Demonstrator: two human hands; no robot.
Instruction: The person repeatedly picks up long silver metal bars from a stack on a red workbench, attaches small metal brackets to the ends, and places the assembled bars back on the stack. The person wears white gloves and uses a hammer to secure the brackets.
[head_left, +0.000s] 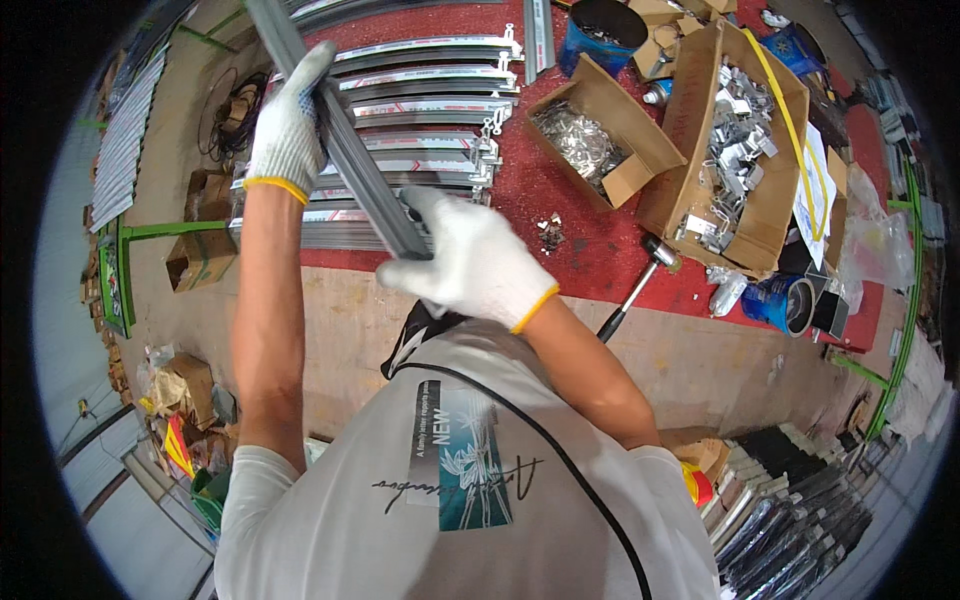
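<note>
A long grey metal profile (360, 160) slants from the upper left down toward my waist, held up in front of my body. My left hand (293, 125), in a white knitted glove with a yellow cuff, is closed around its upper part. Lower down, my right hand (470, 255), gloved alike, grips it near the near end, thumb on one side and fingers on the other. Beyond and beneath it, several similar profiles (430, 108) with printed film lie side by side on the red-covered table (560, 250), small metal fittings at their right ends.
Right of the profiles stand a cardboard box (640, 178) of small metal clips and a larger carton (690, 130) of metal brackets. A hammer (637, 285) lies at the table's near edge. Blue tins (775, 303) stand around the boxes. Bundled dark profiles (790, 500) are stacked at lower right.
</note>
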